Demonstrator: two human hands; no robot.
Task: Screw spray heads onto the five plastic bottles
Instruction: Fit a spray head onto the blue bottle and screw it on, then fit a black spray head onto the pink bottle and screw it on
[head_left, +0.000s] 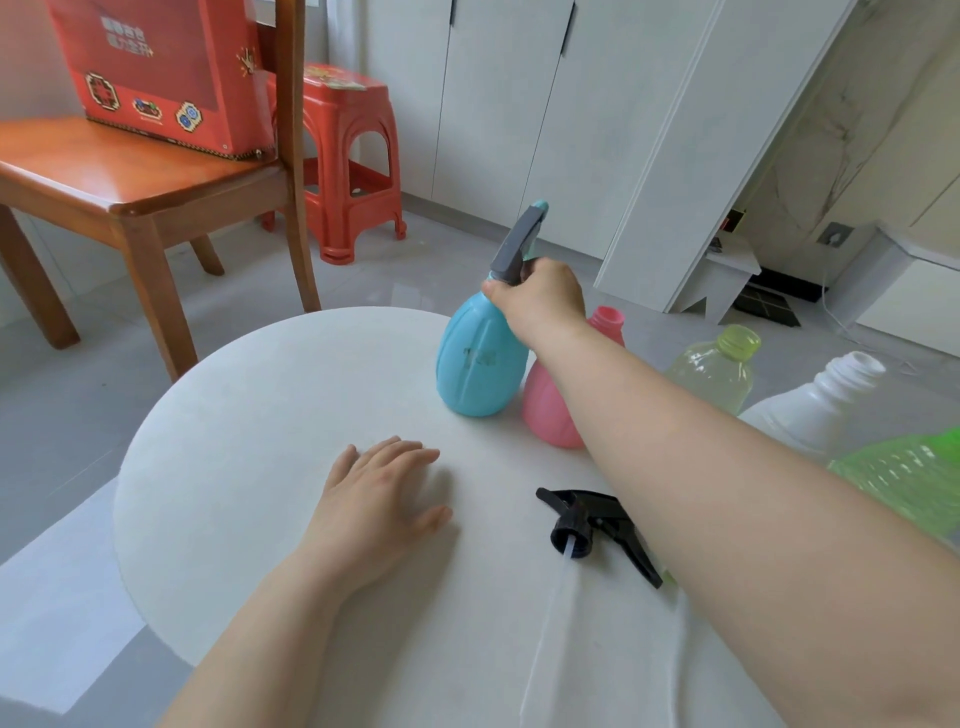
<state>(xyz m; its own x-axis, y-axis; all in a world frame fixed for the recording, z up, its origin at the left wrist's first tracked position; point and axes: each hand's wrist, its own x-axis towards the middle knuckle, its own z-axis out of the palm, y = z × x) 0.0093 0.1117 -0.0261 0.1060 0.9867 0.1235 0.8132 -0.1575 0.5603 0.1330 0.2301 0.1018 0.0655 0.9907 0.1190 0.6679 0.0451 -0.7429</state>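
A blue bottle stands on the round white table with a grey spray head on its neck. My right hand is closed around that neck and spray head. Behind my forearm stands a pink bottle with an uncovered neck. To its right are a pale yellow-green bottle, a white bottle and a bright green bottle, all without heads. A black spray head with a clear tube lies on the table under my forearm. My left hand rests flat on the table, holding nothing.
A wooden chair with a red box on its seat stands beyond the table at the left. A red plastic stool is behind it. White cabinets line the far wall.
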